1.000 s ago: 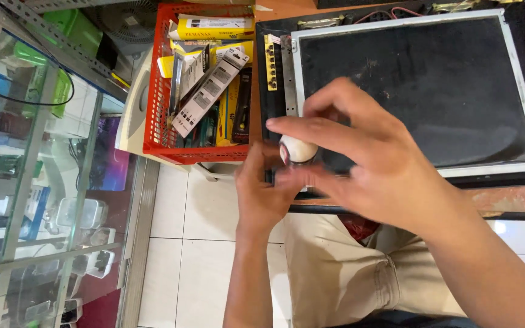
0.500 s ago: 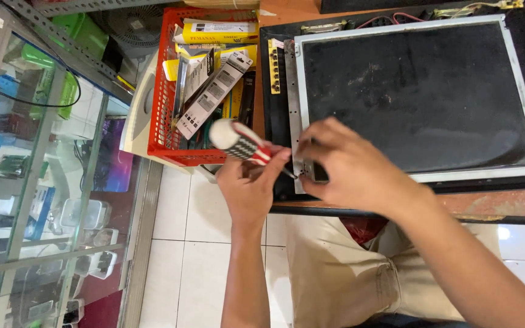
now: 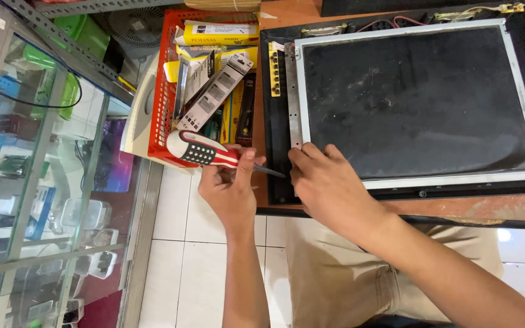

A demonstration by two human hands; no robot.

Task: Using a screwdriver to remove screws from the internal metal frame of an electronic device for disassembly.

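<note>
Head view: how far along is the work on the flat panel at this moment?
Done: the dark panel lies bare in its metal frame, wiring exposed along the top. In hand: the left hand grips a red-and-white screwdriver, tip at the panel's lower-left corner, where the right hand steadies the frame. Left: the panel sits in its black casing; whether screws remain cannot be told.

The screwdriver (image 3: 205,152) tip vanishes behind the right hand (image 3: 329,182), so whether it meets a screw cannot be told. The flat panel (image 3: 420,97) runs off the right edge. Packages in the red basket (image 3: 164,103) overlap, hiding those beneath. Items behind the glass cabinet (image 3: 25,182) stay blurred.
</note>
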